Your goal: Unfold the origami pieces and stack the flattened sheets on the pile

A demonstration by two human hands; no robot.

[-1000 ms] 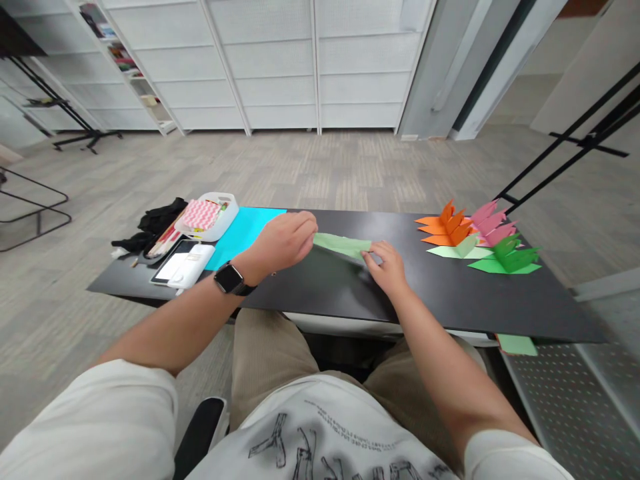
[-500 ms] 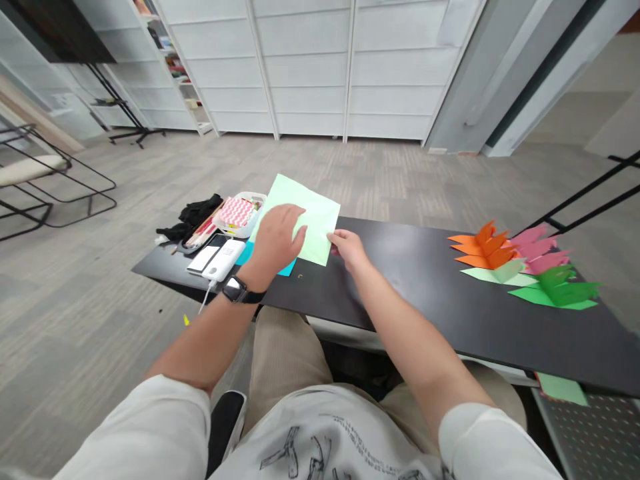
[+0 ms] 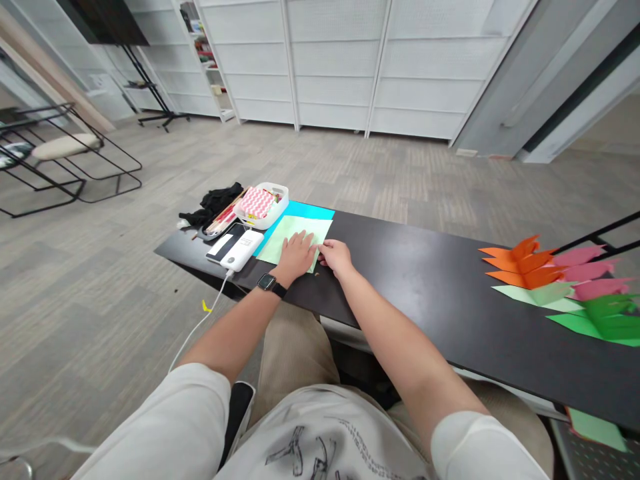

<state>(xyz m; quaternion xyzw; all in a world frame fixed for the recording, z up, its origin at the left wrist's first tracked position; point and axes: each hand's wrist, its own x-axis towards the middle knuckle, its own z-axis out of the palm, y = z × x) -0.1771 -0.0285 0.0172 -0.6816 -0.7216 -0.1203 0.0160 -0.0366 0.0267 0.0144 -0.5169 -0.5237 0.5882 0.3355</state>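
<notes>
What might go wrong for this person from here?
The pale green sheet overlaps the blue sheet, so the two might slide together under the left hand.

The white cable hangs off the table near the left forearm; a snag could tug the white device.

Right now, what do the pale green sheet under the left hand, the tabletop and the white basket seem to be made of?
Pale green sheet: matte paper, judging by its thin, straight edges; possibly light card. Tabletop: dark, smooth and satin, as the soft glare shows; perhaps laminate or painted board. White basket: probably plastic, given its even colour and rounded corners.
</notes>
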